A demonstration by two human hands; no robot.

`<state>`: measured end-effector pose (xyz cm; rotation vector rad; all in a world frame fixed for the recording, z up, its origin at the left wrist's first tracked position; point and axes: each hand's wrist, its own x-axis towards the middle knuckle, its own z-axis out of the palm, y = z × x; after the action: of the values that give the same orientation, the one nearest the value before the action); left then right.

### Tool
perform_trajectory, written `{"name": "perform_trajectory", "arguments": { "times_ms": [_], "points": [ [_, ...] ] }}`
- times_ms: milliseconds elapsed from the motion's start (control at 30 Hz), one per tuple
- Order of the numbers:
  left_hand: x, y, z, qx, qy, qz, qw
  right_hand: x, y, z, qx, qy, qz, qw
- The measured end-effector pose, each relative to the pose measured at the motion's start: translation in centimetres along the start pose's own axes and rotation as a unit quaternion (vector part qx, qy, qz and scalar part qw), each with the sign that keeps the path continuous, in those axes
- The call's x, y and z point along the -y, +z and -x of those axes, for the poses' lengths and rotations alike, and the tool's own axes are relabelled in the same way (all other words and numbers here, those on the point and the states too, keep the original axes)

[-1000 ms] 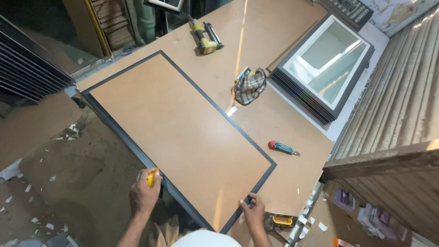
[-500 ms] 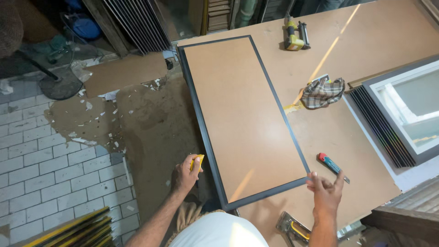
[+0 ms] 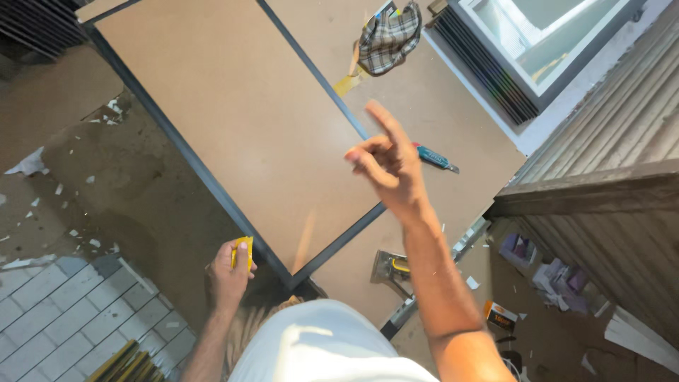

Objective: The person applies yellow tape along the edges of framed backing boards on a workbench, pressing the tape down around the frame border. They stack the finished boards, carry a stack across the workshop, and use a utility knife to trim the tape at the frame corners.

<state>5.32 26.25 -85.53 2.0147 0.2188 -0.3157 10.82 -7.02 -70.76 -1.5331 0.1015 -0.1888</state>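
Lifted off the frame's corner, the right hand (image 3: 385, 166) now hangs in the air over the workbench (image 3: 438, 99), empty, forefinger stretched out and the other fingers loosely curled. The view has also swung, so the drill seen earlier is out of sight.

The workbench is cut off at the top and right. On it lies the large dark-edged frame (image 3: 240, 120) with its brown backing board up; its far end runs out of view and its near corner juts past the bench edge. A stack of frames (image 3: 509, 56) at top right is partly cropped. A checked cloth (image 3: 387, 37) lies beside it. The left hand (image 3: 228, 272) stays at the frame's near edge, closed around a small yellow tool (image 3: 242, 251) mostly hidden in the fist. A knife (image 3: 433, 157) lies just past the right hand. A stapler (image 3: 390, 265) sits half hidden behind the forearm.
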Motion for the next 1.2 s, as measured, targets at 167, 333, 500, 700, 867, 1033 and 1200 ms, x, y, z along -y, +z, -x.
{"name": "perform_trajectory", "arguments": {
  "times_ms": [167,333,500,700,867,1033,1200],
  "points": [
    [-2.5,0.7,-0.9,-0.004,0.074,-0.025,0.997,-10.5,1.4,6.9,0.057,0.271,0.449,0.850],
    [-3.1,1.6,-1.0,0.066,0.081,-0.027,0.994,-19.1,0.9,13.8,0.060,0.229,0.370,0.898],
    [-3.9,5.0,-1.1,0.155,0.114,-0.012,0.981,-20.4,-1.2,14.3,0.093,0.290,0.204,0.931],
    [-6.8,7.4,-0.8,0.304,0.059,0.018,0.951,-15.0,-1.2,12.9,0.101,0.262,0.134,0.950],
    [-8.5,8.6,0.1,0.330,0.093,-0.062,0.938,-11.7,-0.3,11.8,0.095,0.104,0.073,0.987],
    [-7.8,10.0,0.5,0.308,0.119,-0.057,0.942,-12.3,0.1,11.3,0.066,0.070,0.155,0.983],
    [-5.0,9.1,0.5,0.327,-0.052,0.038,0.943,-14.9,-4.1,9.9,0.032,-0.034,0.279,0.959]
  ]
}}
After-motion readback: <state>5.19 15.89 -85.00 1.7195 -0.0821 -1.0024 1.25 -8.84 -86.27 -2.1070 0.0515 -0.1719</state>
